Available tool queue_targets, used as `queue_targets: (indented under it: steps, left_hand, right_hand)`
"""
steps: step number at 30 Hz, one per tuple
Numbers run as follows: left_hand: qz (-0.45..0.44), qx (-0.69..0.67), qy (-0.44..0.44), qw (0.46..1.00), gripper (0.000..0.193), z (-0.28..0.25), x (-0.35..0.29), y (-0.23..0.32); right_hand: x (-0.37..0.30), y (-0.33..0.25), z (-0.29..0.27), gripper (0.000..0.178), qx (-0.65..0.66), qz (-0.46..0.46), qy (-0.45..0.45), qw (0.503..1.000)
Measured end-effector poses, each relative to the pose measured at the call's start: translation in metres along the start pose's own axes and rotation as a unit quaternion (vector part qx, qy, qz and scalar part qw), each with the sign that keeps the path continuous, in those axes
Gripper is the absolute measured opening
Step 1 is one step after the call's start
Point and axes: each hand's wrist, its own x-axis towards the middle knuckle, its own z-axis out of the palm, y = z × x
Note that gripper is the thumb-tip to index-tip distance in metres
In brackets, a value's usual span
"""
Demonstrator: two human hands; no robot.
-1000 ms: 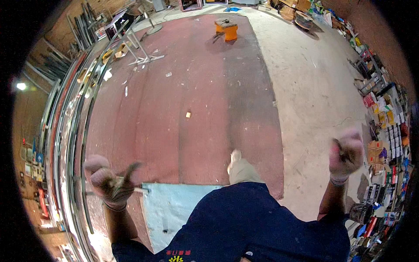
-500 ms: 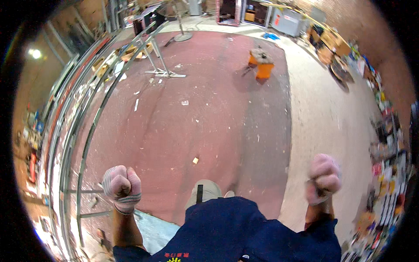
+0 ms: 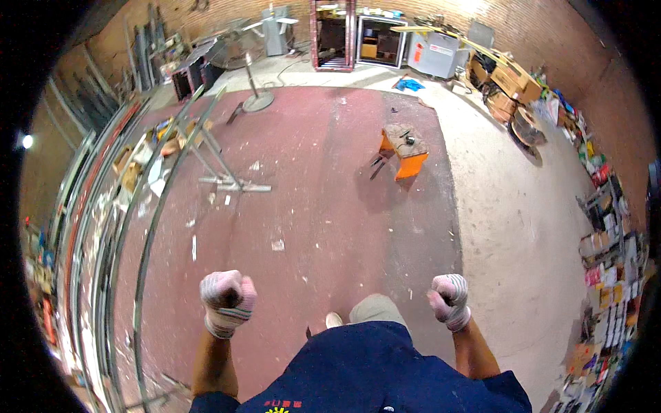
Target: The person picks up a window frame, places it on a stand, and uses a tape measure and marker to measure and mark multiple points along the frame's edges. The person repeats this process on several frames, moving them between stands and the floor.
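Observation:
My left hand (image 3: pixel 228 303), in a striped pink and white knit glove with dark smudges, is curled into a fist, with nothing showing in it. In a matching glove, my right hand (image 3: pixel 451 301) is also closed, and no object sticks out of it. Both fists are raised in front of my dark blue shirt, well apart, touching nothing. Ahead, a low stool (image 3: pixel 412 165) with orange sides stands on the reddish floor covering (image 3: pixel 296 213). Small dark tools lie on its worn top, though their exact kind is hard to make out.
Long metal profiles (image 3: pixel 148 251) rest along the left on a grey stand (image 3: pixel 234 186). A round-based metal stand (image 3: pixel 257 102) is farther off. Grey cabinet (image 3: pixel 432 55), cardboard boxes (image 3: pixel 513 77) and a blue cloth (image 3: pixel 409 85) lie at the back right. Cluttered goods (image 3: pixel 606 296) line the right.
The stool, stand and floor scraps now appear nearer and lower in view. Both fists have drawn inward, the right one most. A different leg is forward.

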Motion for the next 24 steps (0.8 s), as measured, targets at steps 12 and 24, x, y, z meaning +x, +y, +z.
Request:
queue_targets:
  steps: [12,24]
  left_hand:
    - [-0.016,-0.286,0.012,0.958,0.029,0.229,0.336,-0.183]
    - [-0.183,-0.121,0.112,0.969,0.113,0.357,0.561,-0.404]
  right_hand:
    - [0.327,0.299,0.079,0.048,0.145,0.058,0.132,0.979]
    - [0.747,0.505,0.180,0.040,0.101,-0.135,-0.060,0.984]
